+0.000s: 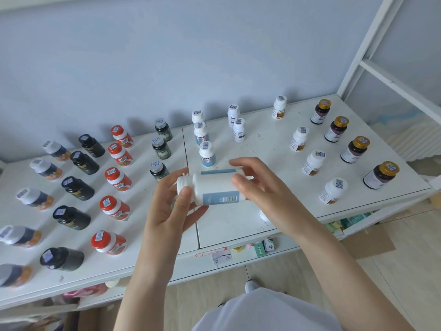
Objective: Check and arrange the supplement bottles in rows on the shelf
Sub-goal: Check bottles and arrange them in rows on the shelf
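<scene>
Where the pale blue wall (167, 56) meets its back edge, the white shelf (262, 144) runs across the whole view, with a white metal frame (372, 39) rising from its back right corner. Bottles stand on it in rows running from the back edge towards the front.

From the left end these are:
- white-capped bottles with orange labels (35, 198)
- black bottles (77, 188)
- red bottles (118, 179)
- dark green bottles (161, 148) with silver caps

Just right of the seam in the shelf top stand three blue-labelled white bottles (207, 154). Two more white bottles (238, 130) stand near the back edge. Towards the right end are brown-labelled white bottles (312, 162), and then gold-capped dark bottles (355, 149) nearest the right edge. Small boxes (262, 247) show on a lower level under the front edge.

Both hands are raised over the middle of the shelf, near its front edge, with a white bottle (214, 187) gripped between them. It lies on its side, clear of the surface, its blue label and barcode facing up. The left hand (171, 206) curls round the cap end with the thumb pressed on the neck. The right hand (260, 185) clasps the base end, with fingers over the top and thumb at the front. The ribbed white cap (185, 183) points left.
</scene>
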